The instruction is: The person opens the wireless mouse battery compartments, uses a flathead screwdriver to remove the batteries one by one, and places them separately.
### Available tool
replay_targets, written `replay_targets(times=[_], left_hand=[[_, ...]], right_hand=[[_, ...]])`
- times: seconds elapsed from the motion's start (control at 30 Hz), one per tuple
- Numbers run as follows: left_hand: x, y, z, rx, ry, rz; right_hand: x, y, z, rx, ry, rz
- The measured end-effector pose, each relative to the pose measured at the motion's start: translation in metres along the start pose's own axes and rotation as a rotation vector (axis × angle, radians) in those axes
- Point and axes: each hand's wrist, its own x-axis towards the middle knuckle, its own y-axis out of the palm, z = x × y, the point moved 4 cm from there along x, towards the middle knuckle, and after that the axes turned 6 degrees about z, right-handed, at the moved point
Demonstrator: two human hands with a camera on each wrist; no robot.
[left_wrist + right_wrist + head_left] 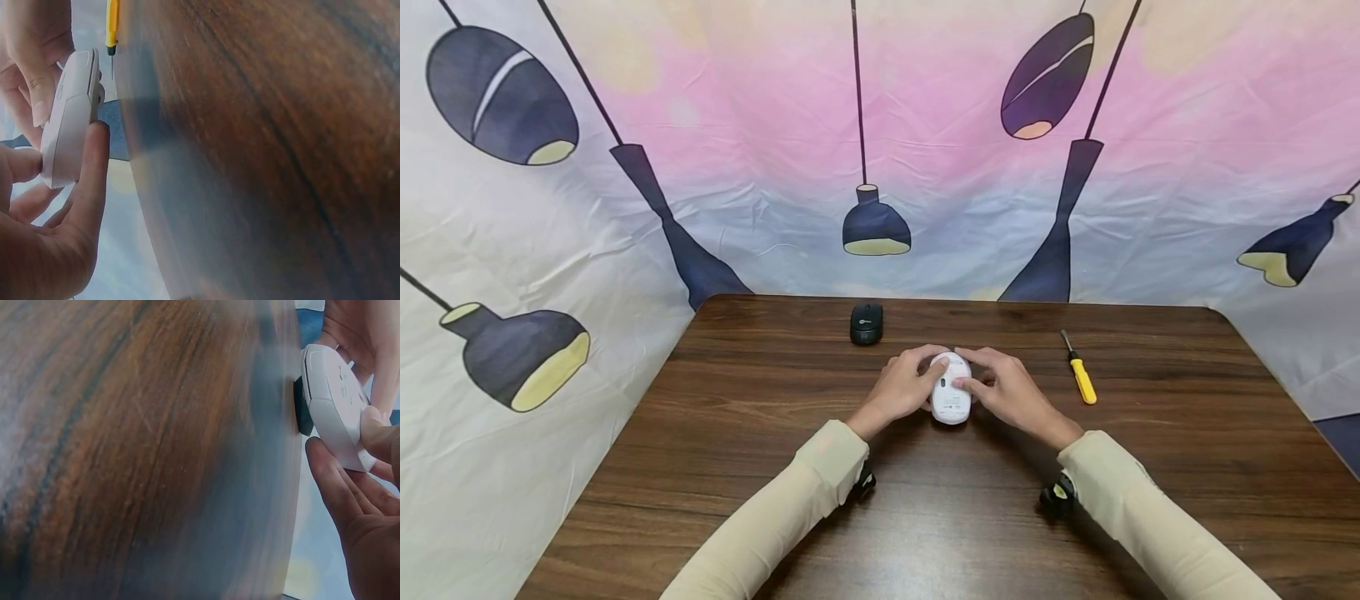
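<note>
Head view: both hands meet at the middle of the dark wood-grain bench [737, 417], holding a small white plastic computer mouse [951, 388] turned underside up. Left hand [904, 385] grips its left flank, thumb on the underside; right hand [1009, 390] grips the right flank, thumb pressed on the base too. Only this view shows a black computer mouse [867, 322] near the far edge, and the yellow-handled screwdriver [1079, 370] lying whole toward the right edge, well apart from the hands.

Left wrist view: the white mouse [70, 119] seen edge-on, pinched between fingers [87, 187] and thumb; the screwdriver's handle end [112, 25] shows beyond it.

Right wrist view: the mouse's underside [334, 403] carries small markings, too blurred to read. The black mouse's logo likewise unreadable.
</note>
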Motion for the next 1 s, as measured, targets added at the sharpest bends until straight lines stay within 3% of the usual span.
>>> replay_targets(times=[1.0], left_hand=[[-0.0014,0.0005,0.0045,0.007,-0.012,-0.03]], right_hand=[[0.006,0.0056,-0.0002,0.036,0.072,0.019]])
